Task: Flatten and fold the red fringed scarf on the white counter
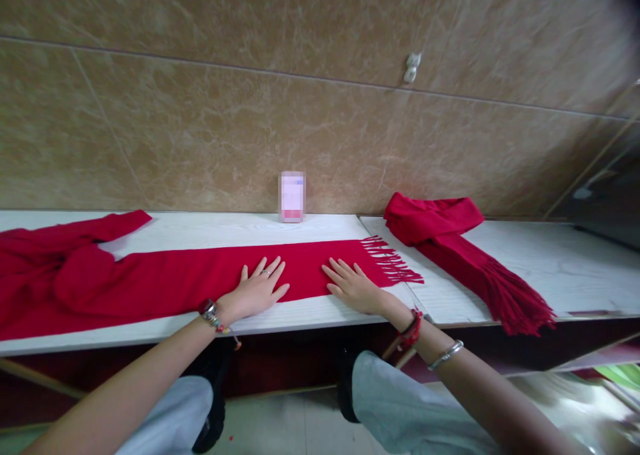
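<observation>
A long red scarf point(165, 283) lies stretched flat along a white table point(210, 227), its fringed end point(393, 258) pointing right and its other end bunched at the far left. My left hand point(260, 287) rests flat on the scarf, fingers spread, open. My right hand point(353, 286) lies flat on the scarf too, a short way to the right, close to the fringe, fingers stretched out. Neither hand grips the cloth.
A second red scarf point(460, 242) lies loosely folded on the adjoining white table point(575, 262) at right, its fringe hanging over the front edge. A small pink box point(292, 196) stands against the tiled wall. My knees are under the table edge.
</observation>
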Motion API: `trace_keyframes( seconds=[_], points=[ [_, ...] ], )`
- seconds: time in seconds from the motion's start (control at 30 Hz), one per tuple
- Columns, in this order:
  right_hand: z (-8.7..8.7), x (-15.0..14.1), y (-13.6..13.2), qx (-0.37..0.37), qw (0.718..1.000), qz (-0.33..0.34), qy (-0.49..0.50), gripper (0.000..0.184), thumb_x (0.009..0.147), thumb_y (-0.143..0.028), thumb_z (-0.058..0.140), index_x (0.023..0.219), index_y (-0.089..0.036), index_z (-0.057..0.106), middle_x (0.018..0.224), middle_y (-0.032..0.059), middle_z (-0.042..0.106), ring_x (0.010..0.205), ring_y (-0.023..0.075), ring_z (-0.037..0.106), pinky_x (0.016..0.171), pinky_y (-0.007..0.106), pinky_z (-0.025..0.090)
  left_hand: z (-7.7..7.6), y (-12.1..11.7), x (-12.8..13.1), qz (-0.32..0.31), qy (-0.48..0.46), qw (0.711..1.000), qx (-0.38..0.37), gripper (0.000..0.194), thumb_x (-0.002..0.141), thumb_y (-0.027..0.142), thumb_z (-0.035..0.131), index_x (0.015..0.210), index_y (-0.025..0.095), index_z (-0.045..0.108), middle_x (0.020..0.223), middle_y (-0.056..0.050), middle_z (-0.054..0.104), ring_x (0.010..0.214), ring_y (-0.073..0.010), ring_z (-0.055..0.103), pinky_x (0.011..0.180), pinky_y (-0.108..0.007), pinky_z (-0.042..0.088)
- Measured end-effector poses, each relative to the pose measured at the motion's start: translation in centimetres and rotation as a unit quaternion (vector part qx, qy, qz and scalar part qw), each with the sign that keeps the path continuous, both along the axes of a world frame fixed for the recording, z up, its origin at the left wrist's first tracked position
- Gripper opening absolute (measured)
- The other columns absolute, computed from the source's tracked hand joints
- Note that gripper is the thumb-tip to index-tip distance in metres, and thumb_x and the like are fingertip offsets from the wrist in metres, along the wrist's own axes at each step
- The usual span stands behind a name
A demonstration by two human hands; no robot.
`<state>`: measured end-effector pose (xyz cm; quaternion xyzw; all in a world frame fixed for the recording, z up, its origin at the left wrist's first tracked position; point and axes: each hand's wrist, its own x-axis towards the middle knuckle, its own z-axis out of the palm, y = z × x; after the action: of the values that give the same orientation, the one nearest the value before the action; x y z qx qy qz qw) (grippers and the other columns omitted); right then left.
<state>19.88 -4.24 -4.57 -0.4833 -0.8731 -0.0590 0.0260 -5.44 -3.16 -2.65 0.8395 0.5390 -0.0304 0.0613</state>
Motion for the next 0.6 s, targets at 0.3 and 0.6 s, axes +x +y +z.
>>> trace_keyframes(
  seconds=[0.3, 0.6],
  points=[
    [-0.4, 9.8, 0.6, 0.007, 0.993, -0.054, -0.104, 0.032, 0.088, -0.018, 0.037, 0.112, -0.018, 0.058, 0.139, 0.0159, 0.033, 0.128, 0.0366, 0.026, 0.087, 0.063, 0.036, 0.6, -0.2, 0.2, 0.006, 0.006, 1.000, -0.019, 0.062, 0.088, 0.050, 0.020, 0.142, 0.021, 0.010, 0.148, -0.007, 0.004, 0.135, -0.0301, 0.000, 0.100, -0.061, 0.009],
    [3.3, 0.5, 1.5, -0.008, 0.993, -0.045, 0.107, 0.053, 0.091, -0.038, 0.031, 0.137, -0.012, 0.028, 0.144, 0.0157, 0.024, 0.133, 0.0272, 0.016, 0.102, 0.054, 0.023, 1.5, 1.2, 0.8, -0.043, 0.005, 0.999, 0.021, 0.069, 0.087, 0.057, 0.020, 0.142, 0.015, 0.013, 0.148, -0.008, 0.003, 0.135, -0.0251, -0.003, 0.104, -0.054, 0.007]
  ],
)
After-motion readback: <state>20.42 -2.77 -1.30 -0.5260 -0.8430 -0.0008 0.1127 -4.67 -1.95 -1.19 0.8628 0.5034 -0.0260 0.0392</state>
